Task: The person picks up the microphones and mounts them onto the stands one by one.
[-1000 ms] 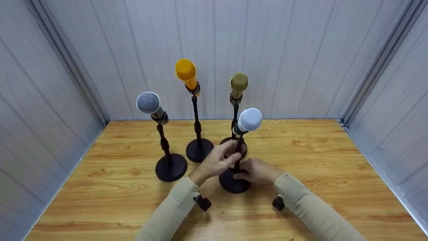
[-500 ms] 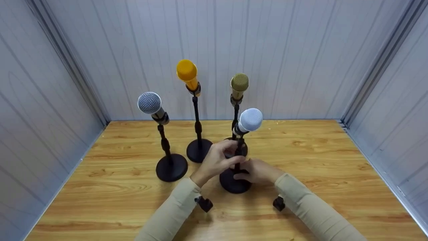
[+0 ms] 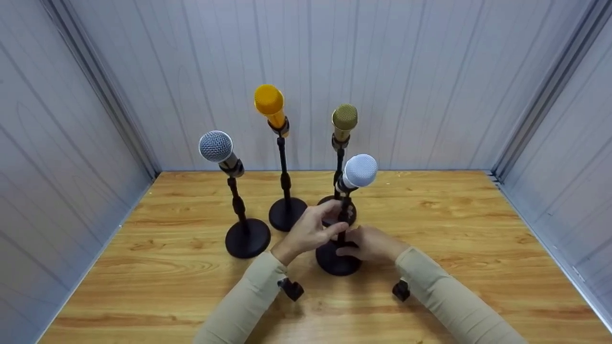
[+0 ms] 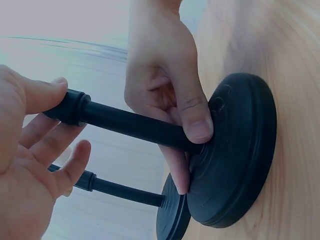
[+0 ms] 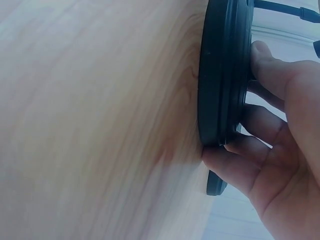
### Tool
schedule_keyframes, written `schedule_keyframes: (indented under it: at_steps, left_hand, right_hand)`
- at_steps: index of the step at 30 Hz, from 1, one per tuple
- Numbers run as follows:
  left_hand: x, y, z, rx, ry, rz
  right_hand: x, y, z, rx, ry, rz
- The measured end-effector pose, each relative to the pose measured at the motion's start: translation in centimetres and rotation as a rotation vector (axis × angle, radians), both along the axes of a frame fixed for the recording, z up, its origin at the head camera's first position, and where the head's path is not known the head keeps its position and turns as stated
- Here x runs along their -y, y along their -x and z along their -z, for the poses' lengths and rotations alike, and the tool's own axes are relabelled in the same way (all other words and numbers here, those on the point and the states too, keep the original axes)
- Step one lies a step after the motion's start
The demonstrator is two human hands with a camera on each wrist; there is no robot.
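A white-headed microphone [image 3: 361, 170] sits tilted in the clip of a black desktop microphone stand [image 4: 235, 155], which stands upright on the table nearest me. My left hand [image 3: 311, 231] pinches the collar [image 4: 74, 107] partway up its pole between thumb and fingers. Lower down, my right hand [image 3: 375, 244] grips the foot of the pole, thumb in front. In the right wrist view, fingers of that hand lie against the rim of the round base [image 5: 225, 75].
Just behind stands a gold microphone [image 3: 344, 117], its base partly hidden by my left hand. A yellow microphone [image 3: 269, 100] is back left, and a silver-headed one [image 3: 216, 146] farther left, both on black stands. Pale panel walls [image 3: 306, 57] enclose the wooden table [image 3: 454, 215].
Both hands stay on the same stand. My left thumb has shifted slightly at the collar, and the head view has moved a little.
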State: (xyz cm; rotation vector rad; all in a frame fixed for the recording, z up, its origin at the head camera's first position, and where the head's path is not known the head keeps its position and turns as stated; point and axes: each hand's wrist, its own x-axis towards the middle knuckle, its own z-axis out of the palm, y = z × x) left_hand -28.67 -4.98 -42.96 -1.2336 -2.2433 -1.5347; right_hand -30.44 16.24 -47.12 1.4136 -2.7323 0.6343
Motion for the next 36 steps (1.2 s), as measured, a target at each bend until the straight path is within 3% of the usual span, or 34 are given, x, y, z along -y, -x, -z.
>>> schedule_keyframes:
  at_steps: [7, 11, 16, 20, 27, 34, 36]
  left_hand:
    - [-0.7, -0.1, 0.0, -0.08, -0.066, -0.124]
    - [-1.1, -0.3, -0.4, -0.066, -0.062, -0.147]
    - [-1.2, -0.1, -0.6, -0.05, -0.018, -0.135]
    - [-0.8, 0.0, -0.6, 0.004, -0.009, -0.123]
    - [-0.6, 0.3, -0.3, 0.108, -0.016, -0.049]
    - [-0.3, -1.7, -3.2, 0.101, -0.039, -0.022]
    - [-0.3, -1.7, -3.2, 0.104, -0.036, -0.025]
  right_hand:
    - [-0.1, 0.1, 0.1, -0.086, 0.039, -0.063]
    - [-0.3, 0.2, 0.0, -0.096, 0.042, -0.071]
    - [-0.5, 0.2, 0.0, -0.071, 0.023, -0.043]
    - [-0.3, 0.2, 0.2, -0.037, 0.007, -0.043]
    - [-0.2, -0.1, 0.4, -0.008, 0.007, -0.039]
    - [-0.2, -0.1, 0.3, -0.016, 0.015, -0.026]
    - [-0.1, -0.2, 0.3, -0.019, 0.017, -0.026]
